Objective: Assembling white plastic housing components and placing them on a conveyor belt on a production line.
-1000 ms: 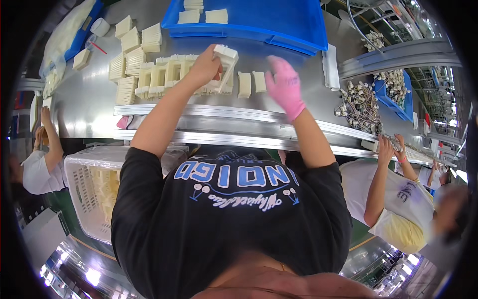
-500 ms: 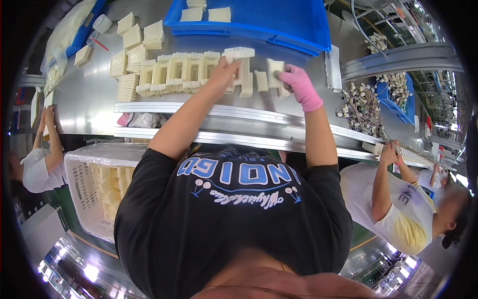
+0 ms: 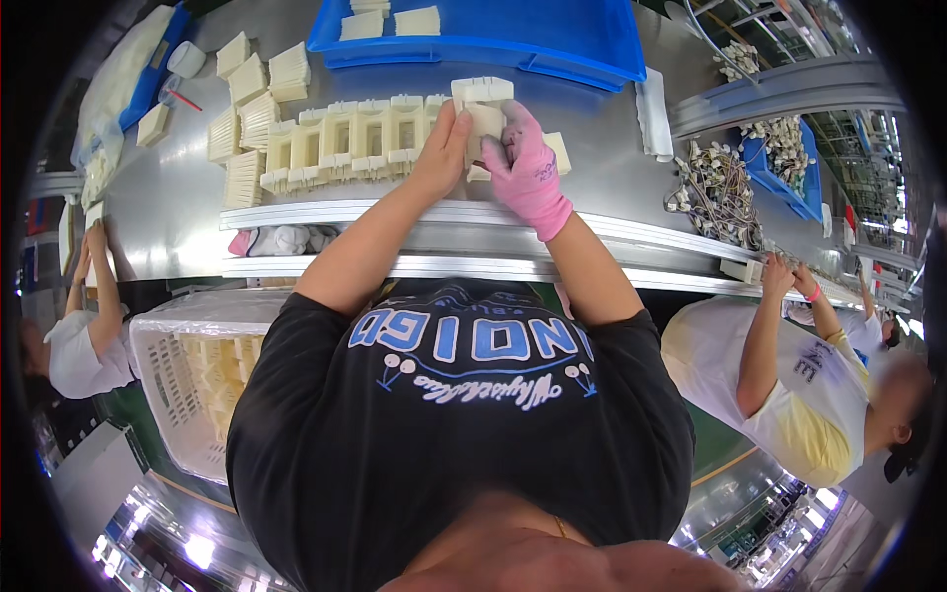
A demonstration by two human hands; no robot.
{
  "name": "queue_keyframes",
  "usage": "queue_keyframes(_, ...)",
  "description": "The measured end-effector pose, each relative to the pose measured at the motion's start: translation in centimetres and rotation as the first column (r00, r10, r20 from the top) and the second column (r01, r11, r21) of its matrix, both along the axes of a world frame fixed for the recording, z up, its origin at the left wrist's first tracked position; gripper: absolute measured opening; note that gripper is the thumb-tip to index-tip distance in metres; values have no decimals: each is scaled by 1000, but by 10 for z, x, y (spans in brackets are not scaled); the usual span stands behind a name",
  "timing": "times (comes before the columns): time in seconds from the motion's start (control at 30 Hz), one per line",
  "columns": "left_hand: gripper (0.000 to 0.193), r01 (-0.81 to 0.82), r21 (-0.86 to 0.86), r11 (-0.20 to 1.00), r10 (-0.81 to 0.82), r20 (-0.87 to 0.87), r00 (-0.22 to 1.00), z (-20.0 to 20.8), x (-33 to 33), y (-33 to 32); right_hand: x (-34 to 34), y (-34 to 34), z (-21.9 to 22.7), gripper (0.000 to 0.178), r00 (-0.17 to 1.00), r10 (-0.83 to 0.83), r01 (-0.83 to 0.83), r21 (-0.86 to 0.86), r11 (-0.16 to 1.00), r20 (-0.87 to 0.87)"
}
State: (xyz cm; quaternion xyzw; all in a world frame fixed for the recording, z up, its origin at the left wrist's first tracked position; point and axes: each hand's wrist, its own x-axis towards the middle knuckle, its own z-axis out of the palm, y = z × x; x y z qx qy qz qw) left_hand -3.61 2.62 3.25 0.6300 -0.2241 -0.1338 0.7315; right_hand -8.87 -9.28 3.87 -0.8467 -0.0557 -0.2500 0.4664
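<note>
Both the bare left hand (image 3: 441, 148) and pink-gloved right hand (image 3: 528, 163) clasp a cream plastic block (image 3: 482, 111). Their fingers hide its lower half. It sits at the right end of the row of blocks (image 3: 345, 143) on the table (image 3: 612, 187).

On the tabletop (image 3: 178, 212) a row of moulded plastic parts (image 3: 345, 138) runs left of the two hands, which meet on one plastic part (image 3: 483, 116) at the row's right end. Behind them sits a tray (image 3: 513, 39) with two parts in it. Loose stacks of parts (image 3: 252, 84) lie far left. A cable bundle (image 3: 715, 192) lies right. Below the tabletop edge, left, stands a crate (image 3: 187, 385) holding more parts
</note>
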Motion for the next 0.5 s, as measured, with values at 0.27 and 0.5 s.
queue_keyframes(0.27,38,-6,-65,998,-3,-131,991,-4,5,-1,1,3,8,42,996,-32,37,-66,997,78)
queue_keyframes(0.5,39,32,-232,972,-132,-432,892,3,0,-1,-3,3,30,49,987,41,-51,-64,997,-156)
